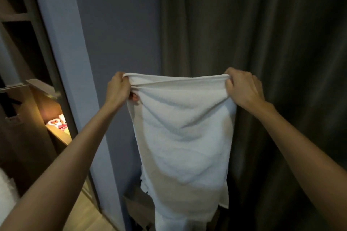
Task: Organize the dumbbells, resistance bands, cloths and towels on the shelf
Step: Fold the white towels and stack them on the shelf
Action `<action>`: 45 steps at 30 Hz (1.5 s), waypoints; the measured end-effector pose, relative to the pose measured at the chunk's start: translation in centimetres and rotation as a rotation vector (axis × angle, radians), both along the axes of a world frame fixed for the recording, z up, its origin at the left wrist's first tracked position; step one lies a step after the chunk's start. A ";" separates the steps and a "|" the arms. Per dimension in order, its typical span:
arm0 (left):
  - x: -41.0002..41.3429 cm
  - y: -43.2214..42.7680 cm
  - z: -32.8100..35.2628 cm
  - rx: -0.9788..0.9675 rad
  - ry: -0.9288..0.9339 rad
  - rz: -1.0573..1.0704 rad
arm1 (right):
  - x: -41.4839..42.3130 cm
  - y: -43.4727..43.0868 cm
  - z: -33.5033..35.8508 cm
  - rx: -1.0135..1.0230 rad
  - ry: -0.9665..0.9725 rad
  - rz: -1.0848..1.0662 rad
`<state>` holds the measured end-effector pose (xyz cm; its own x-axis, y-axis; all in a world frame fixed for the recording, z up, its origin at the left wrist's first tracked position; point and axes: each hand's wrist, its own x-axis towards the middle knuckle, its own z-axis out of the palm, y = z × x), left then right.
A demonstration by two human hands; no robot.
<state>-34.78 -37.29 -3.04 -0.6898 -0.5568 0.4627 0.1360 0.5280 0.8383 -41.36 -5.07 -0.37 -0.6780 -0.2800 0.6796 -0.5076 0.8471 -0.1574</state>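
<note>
White terry towel held up by its top edge, one hand at each upper corner.
The towel (180, 137) is soft, nubby and rumpled, with a rolled hem along the top. Its long axis is vertical, hanging in mid-air before a dark pleated curtain (272, 24) and a grey-blue wall (116, 24). The left hand (117, 88) and right hand (242, 88) each pinch a corner with curled fingers (230, 80). A wooden shelf (43, 88) stands at the left.

Arms outstretched; left hand (118, 88), right hand (242, 88) level, both curled, pinching towel (180, 137) corners.

Dim, perhaps soft; warm shelf (56, 131) glow.
</note>
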 end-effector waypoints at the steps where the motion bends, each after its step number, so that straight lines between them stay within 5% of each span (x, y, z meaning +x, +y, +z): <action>1: -0.9 -0.2 0.4 0.005 -0.018 -0.016 | -0.5 0.1 0.3 -0.046 -0.060 0.012; 4: -4.2 -0.4 1.0 0.084 -0.082 -0.132 | -3.2 -0.5 0.2 -0.217 -0.266 0.014; 10: -12.0 0.3 1.0 0.271 -0.074 -0.284 | -8.7 -1.8 -1.2 -0.390 -0.294 -0.129; 23: -22.1 -0.6 3.2 0.431 0.251 -0.566 | -12.4 -3.6 1.0 -0.605 0.074 -0.242; 35: -13.2 -2.5 -17.2 0.181 0.326 -0.391 | -2.4 -5.0 -18.1 -0.653 -0.123 -0.171; 45: -3.2 -6.2 -33.1 0.146 0.367 -0.406 | 10.1 -9.1 -35.4 -0.666 0.064 -0.218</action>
